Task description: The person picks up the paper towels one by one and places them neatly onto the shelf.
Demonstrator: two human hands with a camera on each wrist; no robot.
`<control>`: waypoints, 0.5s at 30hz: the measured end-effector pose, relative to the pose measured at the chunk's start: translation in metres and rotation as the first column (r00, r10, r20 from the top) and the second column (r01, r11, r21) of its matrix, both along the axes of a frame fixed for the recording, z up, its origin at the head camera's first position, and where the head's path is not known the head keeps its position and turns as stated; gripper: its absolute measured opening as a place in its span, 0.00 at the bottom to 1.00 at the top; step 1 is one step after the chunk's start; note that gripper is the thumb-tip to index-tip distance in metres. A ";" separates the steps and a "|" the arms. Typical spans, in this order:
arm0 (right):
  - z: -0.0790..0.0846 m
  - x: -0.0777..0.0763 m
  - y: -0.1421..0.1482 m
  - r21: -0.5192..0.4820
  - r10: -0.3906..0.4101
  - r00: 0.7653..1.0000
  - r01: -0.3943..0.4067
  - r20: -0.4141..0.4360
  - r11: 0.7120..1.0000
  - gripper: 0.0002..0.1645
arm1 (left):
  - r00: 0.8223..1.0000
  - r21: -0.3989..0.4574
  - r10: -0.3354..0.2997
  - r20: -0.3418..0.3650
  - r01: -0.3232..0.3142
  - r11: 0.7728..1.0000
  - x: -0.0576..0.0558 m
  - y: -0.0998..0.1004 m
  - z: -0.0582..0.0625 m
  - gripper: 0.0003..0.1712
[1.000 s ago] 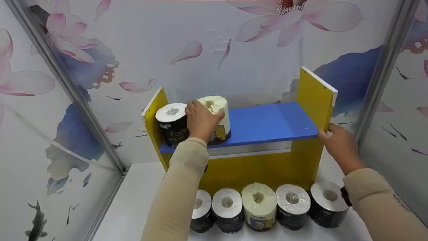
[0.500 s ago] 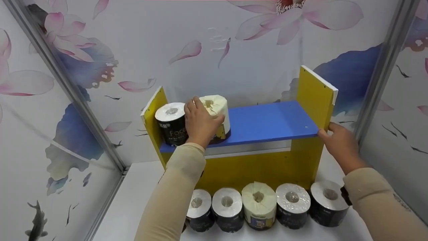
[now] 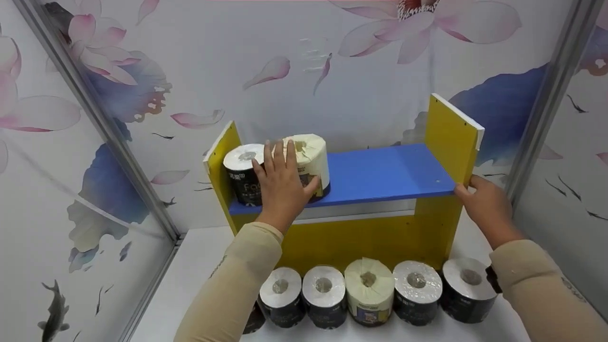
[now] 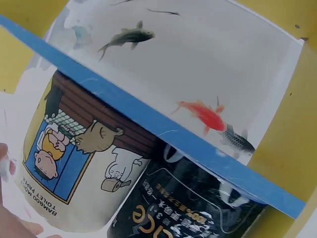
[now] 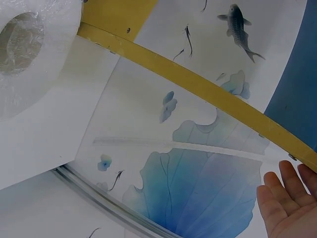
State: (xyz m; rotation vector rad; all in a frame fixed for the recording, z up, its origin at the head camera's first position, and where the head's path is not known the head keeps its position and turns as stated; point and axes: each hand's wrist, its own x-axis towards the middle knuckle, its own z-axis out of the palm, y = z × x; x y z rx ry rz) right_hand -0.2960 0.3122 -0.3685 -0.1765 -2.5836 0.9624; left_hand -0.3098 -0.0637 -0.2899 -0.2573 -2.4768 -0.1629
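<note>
A yellow shelf unit with a blue board (image 3: pixel 384 171) stands on a white table. At the board's left end are a black-wrapped toilet roll (image 3: pixel 240 178) and a cream toilet roll (image 3: pixel 317 159), side by side and upright. Spread fingers of my left hand (image 3: pixel 282 190) lie in front of where the two rolls meet. Lettering on the cream roll (image 4: pixel 104 173) reads "toilet paper" in the left wrist view. My right hand (image 3: pixel 488 206) grips the front edge of the right yellow panel (image 3: pixel 451 142), thumb at the blue board's corner; its fingers (image 5: pixel 290 186) lie along the outside.
Along the table before the unit runs a row of several toilet rolls, black-wrapped ones (image 3: pixel 324 297) and a cream one (image 3: pixel 369 292). A partly hidden roll (image 3: pixel 254 323) sits under the left forearm. Walls printed with flowers (image 3: pixel 380 28) enclose the table.
My left hand has let go of the cream roll, its fingers straightening and spreading across the fronts of both rolls. The right hand has stayed at the panel.
</note>
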 end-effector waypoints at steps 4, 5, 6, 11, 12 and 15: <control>0.000 0.000 0.000 0.005 0.000 1.000 0.000 -0.013 1.000 0.31 | 0.996 -0.057 -0.037 -0.075 0.033 0.998 0.008 -0.007 -0.008 0.52; 0.000 0.000 0.000 0.008 -0.002 1.000 0.003 -0.014 1.000 0.31 | 0.995 -0.069 -0.046 -0.091 0.040 0.997 0.010 -0.009 -0.011 0.52; 0.000 0.000 0.000 0.009 -0.005 1.000 0.005 -0.012 1.000 0.31 | 0.993 -0.078 -0.053 -0.104 0.045 0.996 0.012 -0.011 -0.013 0.51; 0.001 -0.001 0.000 0.012 -0.010 1.000 0.010 0.003 1.000 0.31 | 0.990 -0.103 -0.066 -0.127 0.053 0.993 0.019 -0.021 -0.024 0.50; 0.001 -0.001 0.000 0.010 -0.010 1.000 0.010 0.006 1.000 0.31 | 0.988 -0.102 -0.072 -0.135 0.058 0.993 0.019 -0.023 -0.027 0.50; 0.001 -0.001 -0.001 0.007 -0.011 1.000 0.011 0.014 1.000 0.32 | 0.979 -0.099 -0.100 -0.177 0.084 0.992 0.022 -0.031 -0.036 0.50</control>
